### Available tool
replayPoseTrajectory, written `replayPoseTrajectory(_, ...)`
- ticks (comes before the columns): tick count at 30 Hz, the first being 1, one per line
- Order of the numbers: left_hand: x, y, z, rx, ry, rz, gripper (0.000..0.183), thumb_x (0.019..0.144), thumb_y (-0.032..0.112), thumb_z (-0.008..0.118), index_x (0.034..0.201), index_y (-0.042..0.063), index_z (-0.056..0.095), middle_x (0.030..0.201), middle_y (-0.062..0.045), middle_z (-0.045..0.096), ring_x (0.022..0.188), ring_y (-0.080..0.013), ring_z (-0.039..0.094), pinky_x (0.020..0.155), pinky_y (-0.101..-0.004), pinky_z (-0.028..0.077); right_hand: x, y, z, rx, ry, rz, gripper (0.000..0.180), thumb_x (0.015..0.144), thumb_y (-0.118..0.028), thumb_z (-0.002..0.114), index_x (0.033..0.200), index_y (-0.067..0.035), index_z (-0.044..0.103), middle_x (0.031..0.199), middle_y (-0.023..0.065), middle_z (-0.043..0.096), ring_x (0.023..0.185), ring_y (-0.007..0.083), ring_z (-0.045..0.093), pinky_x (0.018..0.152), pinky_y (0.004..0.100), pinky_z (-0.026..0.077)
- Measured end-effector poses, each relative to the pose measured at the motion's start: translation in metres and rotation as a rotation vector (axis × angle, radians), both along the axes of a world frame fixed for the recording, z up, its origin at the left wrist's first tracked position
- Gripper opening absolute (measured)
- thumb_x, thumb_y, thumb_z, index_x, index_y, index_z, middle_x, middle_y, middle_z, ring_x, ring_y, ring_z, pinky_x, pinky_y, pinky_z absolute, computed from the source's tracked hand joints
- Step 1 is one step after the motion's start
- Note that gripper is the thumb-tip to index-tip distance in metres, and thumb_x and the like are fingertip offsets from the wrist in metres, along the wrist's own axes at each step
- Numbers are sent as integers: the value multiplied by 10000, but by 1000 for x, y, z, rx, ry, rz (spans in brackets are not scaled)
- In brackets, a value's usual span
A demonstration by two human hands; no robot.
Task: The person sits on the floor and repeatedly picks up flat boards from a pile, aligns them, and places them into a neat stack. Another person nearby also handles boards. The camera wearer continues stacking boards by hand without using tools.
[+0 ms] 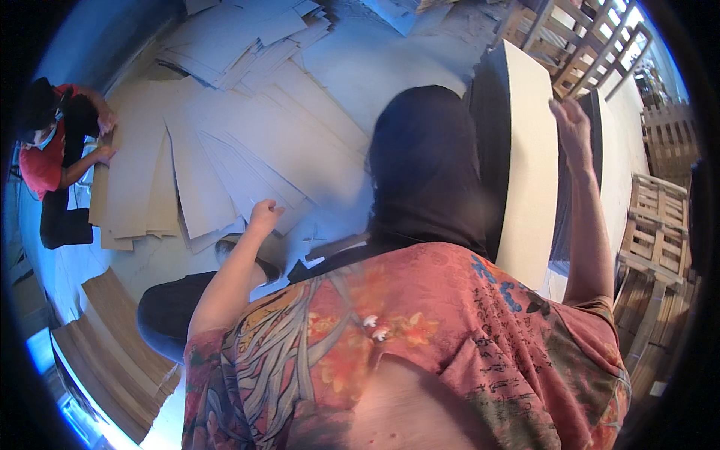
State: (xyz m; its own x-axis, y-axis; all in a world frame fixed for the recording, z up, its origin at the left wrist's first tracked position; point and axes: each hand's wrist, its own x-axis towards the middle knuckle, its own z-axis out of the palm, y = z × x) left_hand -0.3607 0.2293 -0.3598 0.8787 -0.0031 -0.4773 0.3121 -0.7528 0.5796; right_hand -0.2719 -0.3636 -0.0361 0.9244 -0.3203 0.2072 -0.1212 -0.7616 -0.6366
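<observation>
My left hand [266,215] is held above the fanned wood-veneer sheets [216,174] on the floor, its fingers curled and no object plainly visible in it. At the right, my right hand [572,119] has bent fingers spread a little at the far right edge of a tall stack of pale sheets [530,163]; whether the fingertips touch it I cannot tell. The stack has a dark side and stands beside my dark-clad knee [427,169]. A second, similar stack [613,152] is just beyond my right hand.
A co-worker in red [45,169] bends at the far left, both hands at the sheets' edge. More loose sheets [236,39] lie farther off. Wooden pallets [658,225] stand at the right, and brown veneer [107,365] is stacked at the lower left.
</observation>
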Motion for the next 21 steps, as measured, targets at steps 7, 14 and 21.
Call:
replayPoseTrajectory(7,-16,60,-66,139,-41,407,537,743,354,689,1057,-68,581,1042,-256,597,995,-372,566,878,-393,444,97,236,39,126,110,752,390,902,-309,545,1145,-9,596,1014,58,622,965,128,557,871,269,432)
replayPoseTrajectory(14,7,107,-63,310,-14,571,599,769,371,655,1169,-56,527,1193,-251,521,1107,-385,497,945,-414,414,205,338,-165,-44,839,747,557,838,-505,577,1106,-17,600,1002,122,626,901,216,608,800,316,485)
replayPoseTrajectory(21,-7,164,-85,550,79,720,792,764,453,650,1343,-3,363,1416,-229,289,1294,-401,289,1047,-473,305,217,314,-350,-148,871,542,732,768,-627,542,1068,38,596,1077,230,599,1018,321,580,893,421,434)
